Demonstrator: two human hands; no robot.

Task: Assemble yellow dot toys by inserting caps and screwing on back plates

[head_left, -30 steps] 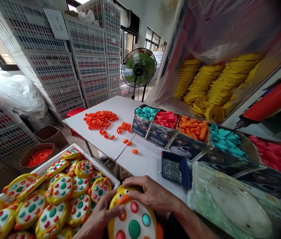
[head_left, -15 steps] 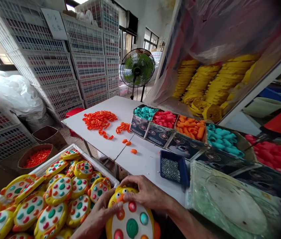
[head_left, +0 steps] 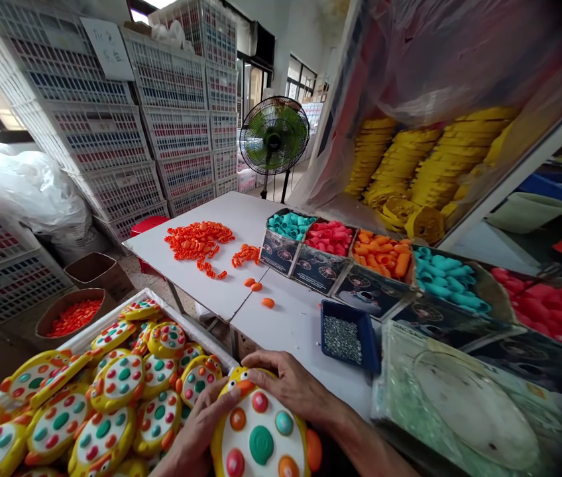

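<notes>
A yellow duck-faced toy [head_left: 261,434] with a white front and red, orange, teal and green bumps is held upright at the bottom centre. My left hand [head_left: 200,424] grips its left edge, the thumb near the orange beak. Wrapped over the toy's top right edge is my right hand [head_left: 293,391], its fingers behind the head. Left of my hands, a white crate [head_left: 69,341] holds a heap of similar toys [head_left: 116,377].
On the white table [head_left: 211,291] lie piled orange parts [head_left: 196,242] and a blue tray of small metal pieces [head_left: 343,338]. Boxes of teal, pink and orange parts [head_left: 380,255] line its right side. A fan [head_left: 275,136] and stacked crates [head_left: 176,132] stand behind.
My right thumb has moved off the toy's face toward its upper edge, and more of the eyes and beak shows. The toy has tilted slightly upward in my hands.
</notes>
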